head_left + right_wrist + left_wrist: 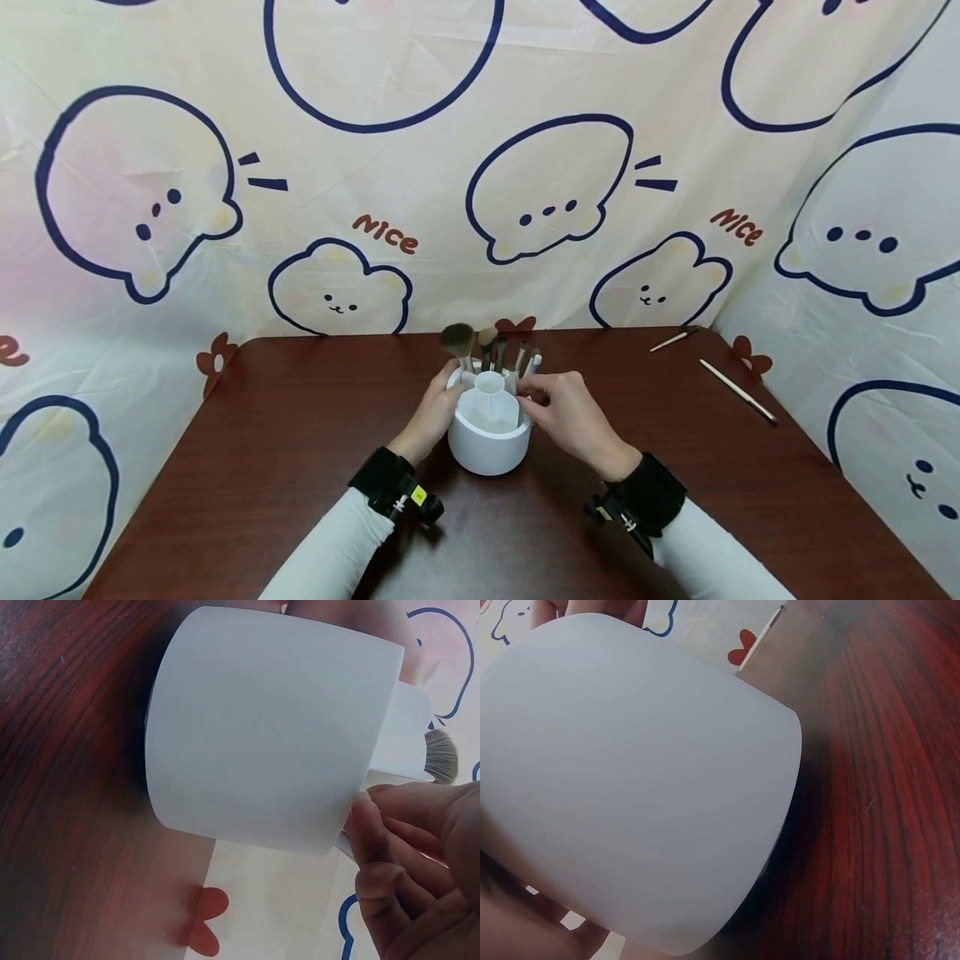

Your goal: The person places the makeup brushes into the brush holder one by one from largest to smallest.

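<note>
A round white makeup brush holder (489, 450) stands on the dark wooden table, with raised dividers inside. Several makeup brushes (457, 338) stand upright in its back part, bristles up. My left hand (435, 415) grips the holder's left side, its fingers partly hidden behind the white wall in the left wrist view. On the opposite side, my right hand (564, 410) has thumb and forefinger pinched together at the rim, seen closely in the right wrist view. A fluffy brush head (442, 756) shows beyond the divider there.
Two thin brushes lie at the table's back right: a short dark-tipped brush (673, 339) near the back edge and a longer pale-handled brush (738, 392) by the right edge. A cartoon-printed cloth (435, 183) hangs behind and beside the table (300, 442).
</note>
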Demonstrator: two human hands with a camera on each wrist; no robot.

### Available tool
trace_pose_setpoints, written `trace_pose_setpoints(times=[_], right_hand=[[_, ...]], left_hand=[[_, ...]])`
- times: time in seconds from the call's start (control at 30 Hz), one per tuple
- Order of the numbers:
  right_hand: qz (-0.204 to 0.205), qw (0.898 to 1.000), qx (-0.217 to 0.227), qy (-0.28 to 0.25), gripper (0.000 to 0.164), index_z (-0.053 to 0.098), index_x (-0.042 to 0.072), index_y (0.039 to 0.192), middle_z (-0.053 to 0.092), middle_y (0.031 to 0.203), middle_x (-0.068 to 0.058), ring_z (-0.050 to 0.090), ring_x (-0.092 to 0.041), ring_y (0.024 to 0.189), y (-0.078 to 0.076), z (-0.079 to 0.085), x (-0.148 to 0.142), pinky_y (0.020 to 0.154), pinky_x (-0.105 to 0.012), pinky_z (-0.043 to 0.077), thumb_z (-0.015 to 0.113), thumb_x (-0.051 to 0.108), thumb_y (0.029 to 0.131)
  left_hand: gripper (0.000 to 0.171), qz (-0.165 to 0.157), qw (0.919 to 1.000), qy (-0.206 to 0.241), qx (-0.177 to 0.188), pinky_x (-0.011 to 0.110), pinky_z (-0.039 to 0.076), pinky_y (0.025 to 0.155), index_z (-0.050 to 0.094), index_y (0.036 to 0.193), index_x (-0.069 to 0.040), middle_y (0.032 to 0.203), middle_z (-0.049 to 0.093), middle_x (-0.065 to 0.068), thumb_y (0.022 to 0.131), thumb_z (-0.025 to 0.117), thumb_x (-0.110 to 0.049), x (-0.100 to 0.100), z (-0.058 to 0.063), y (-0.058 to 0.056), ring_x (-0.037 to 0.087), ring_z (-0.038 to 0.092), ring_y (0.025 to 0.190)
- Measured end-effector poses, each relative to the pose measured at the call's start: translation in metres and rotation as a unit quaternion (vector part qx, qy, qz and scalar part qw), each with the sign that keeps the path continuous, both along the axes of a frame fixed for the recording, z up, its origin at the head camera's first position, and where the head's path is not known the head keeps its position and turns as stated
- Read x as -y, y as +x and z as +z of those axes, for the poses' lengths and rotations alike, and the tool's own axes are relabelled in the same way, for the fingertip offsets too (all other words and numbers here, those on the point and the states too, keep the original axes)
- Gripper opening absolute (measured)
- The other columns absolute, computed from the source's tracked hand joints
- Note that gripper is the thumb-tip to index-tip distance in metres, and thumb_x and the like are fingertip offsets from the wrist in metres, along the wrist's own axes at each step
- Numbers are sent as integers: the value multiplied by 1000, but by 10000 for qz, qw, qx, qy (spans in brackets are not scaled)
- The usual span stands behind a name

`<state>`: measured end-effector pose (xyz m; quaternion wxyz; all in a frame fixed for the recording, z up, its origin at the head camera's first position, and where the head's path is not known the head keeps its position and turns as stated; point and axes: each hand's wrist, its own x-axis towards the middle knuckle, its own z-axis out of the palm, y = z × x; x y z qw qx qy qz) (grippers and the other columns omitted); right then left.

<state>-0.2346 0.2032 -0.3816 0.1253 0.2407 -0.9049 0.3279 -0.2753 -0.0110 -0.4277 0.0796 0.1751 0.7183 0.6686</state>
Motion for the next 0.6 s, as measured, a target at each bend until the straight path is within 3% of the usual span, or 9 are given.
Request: trace_pose_setpoints(times=[0.17, 0.33, 0.6], right_hand=[[36, 9995, -270, 181, 14, 73, 18, 95, 69, 89, 5, 57, 0, 70, 0, -2, 0, 57, -21, 50, 69, 11, 84], [-13, 9972, -551, 498, 12, 74, 19, 91, 68, 86, 7, 55, 2, 71, -2, -5, 0, 57, -19, 49, 71, 12, 82], [87, 9968, -595, 528, 8, 72, 19, 91, 63, 81, 12, 52, 0, 67, 1, 6, -14, 56, -21, 49, 70, 17, 84]], left_hand=[[49, -243, 9996, 149, -83, 52, 24, 105, 25, 144, -3, 144, 31, 16, 96, 33, -9, 3, 10, 3, 23, 30, 127], [52, -263, 9996, 27, -41, 53, 23, 105, 19, 144, 3, 146, 27, 19, 95, 32, -7, 4, 26, 14, 26, 26, 129], [47, -87, 9999, 87, 54, 50, 25, 105, 28, 143, -8, 144, 33, 9, 97, 35, -13, 1, 2, -1, 20, 30, 127]])
